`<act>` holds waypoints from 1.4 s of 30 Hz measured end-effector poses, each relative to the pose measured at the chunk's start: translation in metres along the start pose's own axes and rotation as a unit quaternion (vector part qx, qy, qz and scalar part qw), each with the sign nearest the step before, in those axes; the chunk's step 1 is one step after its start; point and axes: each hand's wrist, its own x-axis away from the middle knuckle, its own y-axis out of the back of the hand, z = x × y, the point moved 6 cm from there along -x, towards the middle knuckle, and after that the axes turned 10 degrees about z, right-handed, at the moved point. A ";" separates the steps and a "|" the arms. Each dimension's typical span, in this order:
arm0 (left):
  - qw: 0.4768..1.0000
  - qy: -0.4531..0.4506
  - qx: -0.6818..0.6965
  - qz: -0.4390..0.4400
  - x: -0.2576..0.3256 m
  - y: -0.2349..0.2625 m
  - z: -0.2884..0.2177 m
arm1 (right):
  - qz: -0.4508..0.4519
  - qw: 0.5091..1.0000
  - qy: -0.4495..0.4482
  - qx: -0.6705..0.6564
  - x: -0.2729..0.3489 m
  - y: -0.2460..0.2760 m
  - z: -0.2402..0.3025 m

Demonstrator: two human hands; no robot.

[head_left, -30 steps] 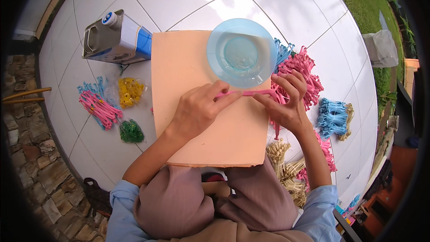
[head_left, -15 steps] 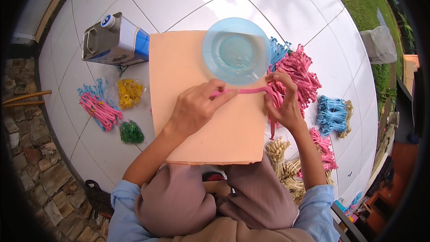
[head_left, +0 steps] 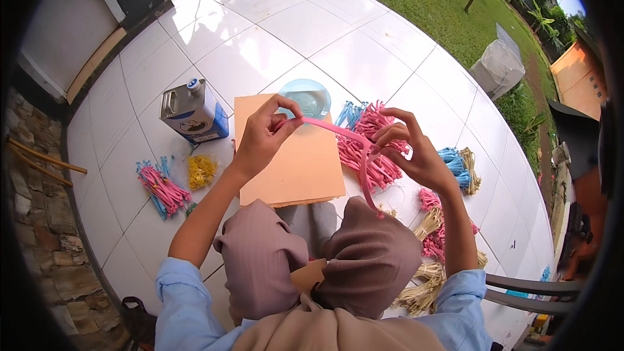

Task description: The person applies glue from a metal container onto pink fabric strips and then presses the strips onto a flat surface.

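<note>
A pink flat strap, rubbery in look, stretches between my two hands above the board. My left hand pinches its left end between thumb and fingers. Nearer its other end, my right hand grips the strap between thumb and forefinger, the other fingers raised. The strap's tail hangs down in a curve below my right hand, towards my knee. Beneath the hands lies a peach-coloured board, with a clear blue plate at its far edge. Pink straps are heaped beside the board, partly behind the held one.
A metal can stands left of the board. Near it lie a bag of yellow pieces and pink and blue straps. To the right are blue bundles and cream bundles. A white bin stands by the grass.
Both hands have lifted the pink strap off the board, nearer to me. The view has tilted up, showing more floor and grass. The strap's tail now hangs in a curve.
</note>
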 end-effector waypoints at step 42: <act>0.962 -0.155 -0.221 -0.045 0.010 -0.083 -0.111 | -0.227 0.891 0.144 -0.365 -0.018 -0.032 0.064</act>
